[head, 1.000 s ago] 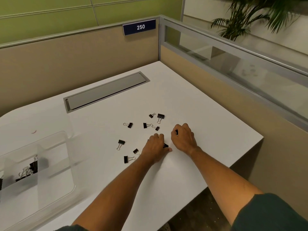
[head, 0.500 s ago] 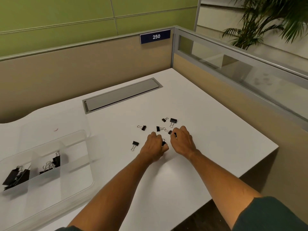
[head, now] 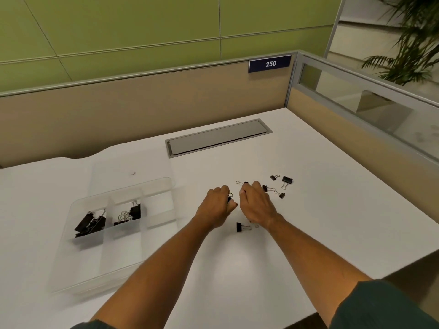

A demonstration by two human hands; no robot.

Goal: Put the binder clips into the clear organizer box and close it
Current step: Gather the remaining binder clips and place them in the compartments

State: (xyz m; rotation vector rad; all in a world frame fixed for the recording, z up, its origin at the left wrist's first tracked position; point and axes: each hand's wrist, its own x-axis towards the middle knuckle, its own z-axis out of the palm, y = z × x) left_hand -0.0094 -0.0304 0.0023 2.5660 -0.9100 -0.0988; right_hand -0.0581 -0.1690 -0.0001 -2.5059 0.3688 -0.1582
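Both hands, left (head: pixel 217 205) and right (head: pixel 256 205), pinch small black metal binder clips (head: pixel 240 227); overfilled fingers could spill some before reaching the clear plastic organizer box (head: pixel 164 210).

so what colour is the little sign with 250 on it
Dark navy blue with white numerals; the sign shows in the head view.

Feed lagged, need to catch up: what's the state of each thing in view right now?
Box: open, clips in two compartments.
Lid: raised behind box.
Loose clips: lying on desk.
Left hand: grips a clip.
Right hand: curled over clips.
Cable hatch: closed.
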